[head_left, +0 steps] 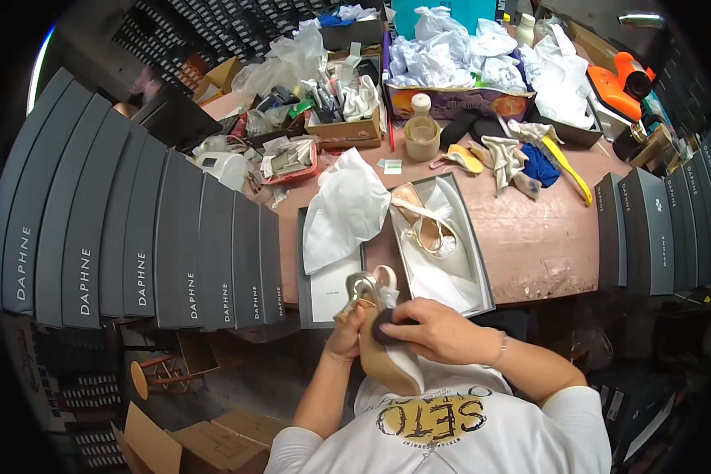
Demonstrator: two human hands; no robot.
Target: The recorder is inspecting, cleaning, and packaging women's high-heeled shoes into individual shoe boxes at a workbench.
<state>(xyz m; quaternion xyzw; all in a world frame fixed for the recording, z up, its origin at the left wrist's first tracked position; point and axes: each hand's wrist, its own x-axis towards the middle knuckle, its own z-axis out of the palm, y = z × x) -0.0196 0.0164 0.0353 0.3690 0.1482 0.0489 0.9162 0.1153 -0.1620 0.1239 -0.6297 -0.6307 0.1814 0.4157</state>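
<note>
My left hand [346, 336] grips a pale gold high-heeled shoe [379, 347] from below, sole facing me. My right hand [434, 328] presses a small dark pad [387, 325] against that shoe's sole. Just beyond them an open grey shoe box [475, 237] lies on the reddish table [545, 237], holding the matching strappy shoe [423, 221] on white tissue. The box lid [324, 296] lies to its left, with crumpled white tissue paper [344, 209] on top.
Rows of dark grey shoe boxes [134, 237] stand at the left, more [656, 229] at the right. The back of the table holds a yellow shoehorn [569, 166], rags, a small jar [423, 134], cartons of paper and tools. Brown cartons [189, 442] lie on the floor.
</note>
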